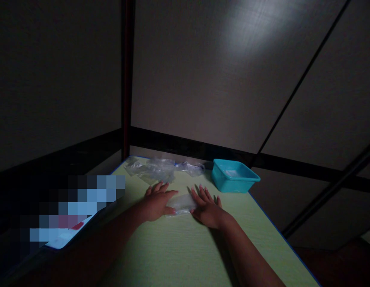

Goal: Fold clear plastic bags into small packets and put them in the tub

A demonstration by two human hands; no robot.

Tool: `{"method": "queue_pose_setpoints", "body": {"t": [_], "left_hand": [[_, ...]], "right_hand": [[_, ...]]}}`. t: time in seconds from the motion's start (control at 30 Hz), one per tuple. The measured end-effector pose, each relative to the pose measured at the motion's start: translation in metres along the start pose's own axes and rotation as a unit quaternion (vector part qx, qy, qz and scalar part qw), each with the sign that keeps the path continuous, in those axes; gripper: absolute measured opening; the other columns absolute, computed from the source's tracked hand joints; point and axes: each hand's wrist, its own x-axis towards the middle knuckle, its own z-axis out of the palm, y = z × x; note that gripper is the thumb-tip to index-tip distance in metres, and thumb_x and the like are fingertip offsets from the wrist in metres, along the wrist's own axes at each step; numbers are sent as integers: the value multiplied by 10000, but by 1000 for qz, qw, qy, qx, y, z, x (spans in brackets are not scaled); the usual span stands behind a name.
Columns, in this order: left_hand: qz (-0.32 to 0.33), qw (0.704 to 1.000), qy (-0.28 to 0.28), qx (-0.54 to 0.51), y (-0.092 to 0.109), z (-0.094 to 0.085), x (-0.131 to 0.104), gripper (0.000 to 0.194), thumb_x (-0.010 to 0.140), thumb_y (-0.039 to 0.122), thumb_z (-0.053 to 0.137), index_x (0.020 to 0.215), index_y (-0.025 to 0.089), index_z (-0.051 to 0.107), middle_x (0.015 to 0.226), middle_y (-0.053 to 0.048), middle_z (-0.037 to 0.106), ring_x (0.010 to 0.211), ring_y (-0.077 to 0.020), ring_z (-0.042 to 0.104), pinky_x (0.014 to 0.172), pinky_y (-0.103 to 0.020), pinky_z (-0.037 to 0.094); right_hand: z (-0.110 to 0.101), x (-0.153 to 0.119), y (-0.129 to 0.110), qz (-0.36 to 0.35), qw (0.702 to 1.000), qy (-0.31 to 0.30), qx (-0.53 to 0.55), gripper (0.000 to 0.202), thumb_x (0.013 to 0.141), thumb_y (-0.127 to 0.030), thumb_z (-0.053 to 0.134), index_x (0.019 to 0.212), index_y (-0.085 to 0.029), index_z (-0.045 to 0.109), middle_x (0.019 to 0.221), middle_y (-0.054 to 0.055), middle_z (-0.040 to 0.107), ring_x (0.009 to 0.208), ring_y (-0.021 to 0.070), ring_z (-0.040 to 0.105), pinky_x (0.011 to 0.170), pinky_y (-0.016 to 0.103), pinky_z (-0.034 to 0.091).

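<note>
A clear plastic bag [181, 202] lies flat on the pale green table [161, 255], between my two hands. My left hand [158, 202] rests at the bag's left edge, fingers spread and thumb towards the plastic. On the other side my right hand [207, 207] lies palm down with its fingers spread, touching the bag's right edge. Part of the bag is hidden under the hands. Whether anything is inside it, I cannot tell.
Crumpled clear plastic bags [162, 169] lie along the table's far edge. A turquoise plastic basin [235, 184] with something whitish inside stands at the back right. Panelled walls [196, 87] rise behind the table. At the left edge is a bright, partly blurred-out screen [63, 236].
</note>
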Motion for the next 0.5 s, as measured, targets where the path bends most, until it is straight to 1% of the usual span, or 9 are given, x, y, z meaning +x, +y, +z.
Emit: {"method": "queue_pose_setpoints", "body": {"t": [0.1, 0.17, 0.2, 0.27, 0.33, 0.4, 0.5], "left_hand": [[12, 999, 52, 13, 7, -1, -1, 529, 783, 427, 526, 1285, 366, 371, 1440, -63, 238, 1320, -305, 130, 1007, -542, 132], [54, 995, 83, 17, 14, -1, -3, 505, 819, 379, 484, 1302, 359, 340, 1450, -41, 210, 1331, -260, 109, 1027, -524, 101], [83, 992, 88, 17, 17, -1, -4, 512, 828, 363, 471, 1315, 359, 312, 1456, -24, 193, 1335, -236, 98, 1037, -511, 88], [139, 987, 77, 12, 21, 1, -6, 541, 846, 340, 444, 1344, 360, 234, 1460, 9, 172, 1339, -196, 87, 1051, -490, 69], [174, 983, 52, 5, 22, 5, -7, 564, 863, 317, 411, 1366, 352, 159, 1459, 23, 163, 1339, -173, 90, 1057, -479, 65], [187, 982, 28, -2, 21, 8, -7, 567, 876, 290, 384, 1375, 346, 119, 1460, 22, 152, 1338, -165, 95, 1058, -473, 70], [188, 982, -12, -9, 15, 11, -5, 516, 888, 276, 359, 1358, 375, 171, 1453, 37, 171, 1339, -177, 94, 1050, -492, 78]], "right_hand": [[-1, -1, -2, 2, 1000, -2, -5, 736, 804, -497, 388, 1347, -401, -100, 1437, -19, -202, 1302, 247, -173, 988, 568, -18], [-1, -1, -2, -1, 1000, -3, -6, 730, 805, -492, 384, 1346, -403, -99, 1437, -25, -201, 1301, 245, -176, 987, 571, -22], [0, -1, -2, -2, 1000, -4, -6, 727, 806, -489, 381, 1346, -404, -98, 1437, -27, -200, 1301, 244, -178, 985, 574, -24], [0, 0, -1, -4, 1000, -5, -5, 725, 805, -487, 381, 1348, -403, -91, 1437, -25, -198, 1300, 242, -182, 982, 580, -29], [2, 1, 0, -6, 1000, -3, -1, 726, 802, -488, 382, 1350, -402, -85, 1438, -18, -197, 1300, 241, -182, 976, 590, -32], [3, 2, 1, -8, 1000, -1, 1, 727, 800, -483, 382, 1349, -404, -88, 1437, -13, -198, 1301, 242, -178, 970, 600, -29], [4, 4, 2, -16, 1000, -4, 4, 733, 798, -452, 394, 1344, -415, -95, 1435, -14, -205, 1301, 241, -176, 968, 601, -26]]}}
